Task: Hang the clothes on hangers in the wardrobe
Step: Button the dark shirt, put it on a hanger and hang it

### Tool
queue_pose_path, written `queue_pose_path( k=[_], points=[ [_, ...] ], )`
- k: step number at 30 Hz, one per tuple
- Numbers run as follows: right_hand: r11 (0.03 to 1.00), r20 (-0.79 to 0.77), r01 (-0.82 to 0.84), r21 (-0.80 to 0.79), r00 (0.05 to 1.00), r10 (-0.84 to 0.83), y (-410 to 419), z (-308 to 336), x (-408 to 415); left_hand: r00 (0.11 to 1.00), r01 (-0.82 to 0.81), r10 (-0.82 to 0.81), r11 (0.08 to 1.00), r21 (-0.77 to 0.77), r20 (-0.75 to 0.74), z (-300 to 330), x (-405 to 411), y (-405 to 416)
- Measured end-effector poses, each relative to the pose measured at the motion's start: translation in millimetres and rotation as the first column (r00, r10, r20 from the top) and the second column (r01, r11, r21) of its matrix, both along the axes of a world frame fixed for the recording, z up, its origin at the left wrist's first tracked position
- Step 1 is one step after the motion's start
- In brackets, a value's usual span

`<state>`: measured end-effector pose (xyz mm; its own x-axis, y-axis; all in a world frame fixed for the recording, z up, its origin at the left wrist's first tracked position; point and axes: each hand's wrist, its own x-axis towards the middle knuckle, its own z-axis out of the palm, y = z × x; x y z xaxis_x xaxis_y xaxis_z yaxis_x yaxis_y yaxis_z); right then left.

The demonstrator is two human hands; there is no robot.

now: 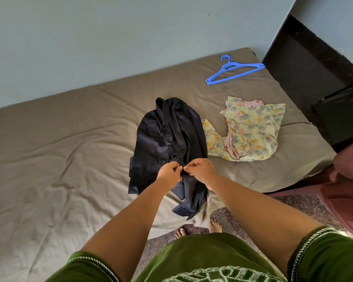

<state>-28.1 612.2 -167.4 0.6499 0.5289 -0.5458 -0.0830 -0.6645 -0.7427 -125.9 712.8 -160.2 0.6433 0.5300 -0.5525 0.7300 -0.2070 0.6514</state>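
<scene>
Two hands working at the dark shirt (167, 143), which is lying on the bed (59, 149) with its lower edge hanging off the near side. Left hand (169, 173) and right hand (200, 169) are both pinching the button placket, fingers curled, almost touching each other. Floral garment (251, 131) is lying just right of the dark shirt. Blue hanger (232, 71) is resting beyond the dark shirt, well apart.

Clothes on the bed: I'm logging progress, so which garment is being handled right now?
The dark shirt: the left hand and right hand pinch its button placket. The floral yellow garment lies untouched beside it, nearer the blue hanger.
</scene>
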Motion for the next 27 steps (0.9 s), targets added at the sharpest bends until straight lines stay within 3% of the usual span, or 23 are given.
queue_pose_path(
  k=[4, 8, 10, 12, 14, 15, 19, 24, 27],
  points=[
    [0.999, -0.256, -0.001, -0.034, 0.967, -0.008, 1.8, 5.2, -1.1, 0.993, 0.110, -0.111, 0.993, 0.031, 0.038, -10.0, -7.1, -2.4],
    [0.994, -0.496, 0.095, -0.049, 0.861, -0.107, -0.5, -2.7, -8.4, 0.999, 0.027, -0.025, 0.998, -0.054, 0.039, -15.3, -15.4, -0.4],
    [0.995, -0.421, 0.066, -0.071, 0.903, -0.090, -7.1, -18.8, -10.7, 0.992, 0.051, -0.036, 0.991, 0.123, -0.125, -22.7, -22.8, 5.4],
    [0.992, -0.283, -0.012, -0.124, 0.959, -0.024, -19.5, -33.7, -11.9, 0.934, 0.038, 0.065, 0.960, 0.278, -0.352, -32.6, -35.8, 12.3],
    [0.972, -0.217, -0.035, -0.234, 0.976, -0.017, -35.1, -48.2, -9.2, 0.841, 0.014, 0.136, 0.962, 0.273, -0.523, -45.4, -47.3, 15.3],
    [0.959, -0.207, -0.030, -0.280, 0.978, -0.030, -43.6, -55.5, -7.4, 0.816, 0.055, 0.093, 0.970, 0.236, -0.571, -52.4, -51.0, 14.5],
    [0.912, -0.202, -0.104, -0.398, 0.979, 0.023, -66.6, -83.3, -11.9, 0.829, 0.277, -0.240, 0.961, -0.001, -0.505, -86.6, -50.4, -8.7],
    [0.857, -0.226, -0.260, -0.446, 0.959, 0.173, -75.5, -113.3, -45.1, 0.862, 0.274, -0.302, 0.953, -0.128, -0.407, -111.6, -42.2, -53.8],
    [0.869, -0.214, -0.272, -0.413, 0.957, 0.198, -81.1, -131.6, -58.6, 0.879, 0.232, -0.247, 0.969, -0.089, -0.408, -130.0, -42.2, -69.9]
  ],
)
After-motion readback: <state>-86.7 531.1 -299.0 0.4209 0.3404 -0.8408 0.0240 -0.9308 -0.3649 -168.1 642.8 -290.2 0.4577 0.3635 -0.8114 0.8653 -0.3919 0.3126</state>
